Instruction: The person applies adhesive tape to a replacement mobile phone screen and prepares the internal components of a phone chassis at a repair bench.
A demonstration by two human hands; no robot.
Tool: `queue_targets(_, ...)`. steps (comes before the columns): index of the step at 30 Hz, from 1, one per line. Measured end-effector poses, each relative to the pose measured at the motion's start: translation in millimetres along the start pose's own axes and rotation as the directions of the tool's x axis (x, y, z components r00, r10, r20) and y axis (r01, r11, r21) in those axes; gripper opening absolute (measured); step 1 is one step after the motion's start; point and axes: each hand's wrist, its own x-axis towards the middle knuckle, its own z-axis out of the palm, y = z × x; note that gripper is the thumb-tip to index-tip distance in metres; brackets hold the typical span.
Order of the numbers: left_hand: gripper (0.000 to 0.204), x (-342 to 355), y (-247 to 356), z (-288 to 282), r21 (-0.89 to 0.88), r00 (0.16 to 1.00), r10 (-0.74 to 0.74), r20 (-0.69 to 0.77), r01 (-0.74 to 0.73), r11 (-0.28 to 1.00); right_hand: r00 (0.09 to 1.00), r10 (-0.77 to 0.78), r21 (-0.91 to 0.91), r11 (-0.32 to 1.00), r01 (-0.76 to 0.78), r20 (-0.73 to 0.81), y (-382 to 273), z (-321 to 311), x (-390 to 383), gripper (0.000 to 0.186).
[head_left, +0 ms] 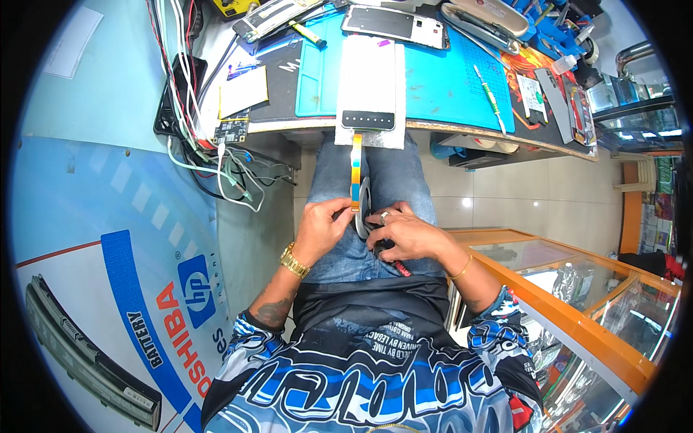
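My left hand is closed, thumb and finger pinching the lower end of an orange and blue flex cable. The cable stretches up from there to the table edge. Beside it, over my lap, is a thin grey round disc, seen nearly edge-on, perhaps a tape roll. My right hand has its curled fingers on the disc's right side. Just below that hand, a red and black piece shows, too small to name. A white phone-like panel with a black strip lies at the table edge, overhanging it slightly.
A blue work mat covers the bench. On it lie an opened phone and a thin green and white tool. Cables hang at the left, near a white battery. A glass display case stands at my right.
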Motion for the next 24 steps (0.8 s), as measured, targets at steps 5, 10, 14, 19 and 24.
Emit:
queue_targets(5,0.013,14,1,-5,0.146,0.984,0.154,0.087,-0.166,0.975,0.992,0.099,0.156,0.982,-0.109,0.076,-7,-11,8,0.045)
queue_targets(10,0.011,29,7,-16,0.343,0.895,0.375,0.243,-0.441,0.83,0.981,0.164,0.073,0.982,-0.172,0.102,-26,-14,11,0.059)
queue_targets(14,0.011,30,-3,-14,0.348,0.872,0.428,0.238,-0.488,0.8,0.96,0.227,0.051,0.97,-0.238,0.163,-50,-21,5,0.063)
queue_targets(19,0.007,37,-1,-19,0.296,0.876,0.43,0.219,-0.479,0.826,0.98,0.187,0.117,0.974,-0.194,0.071,-56,-20,-21,0.064)
queue_targets(24,0.006,43,-3,-20,0.263,0.864,0.423,0.275,-0.491,0.831,0.989,0.114,0.4,0.906,-0.141,0.089,-60,-41,-22,0.06)
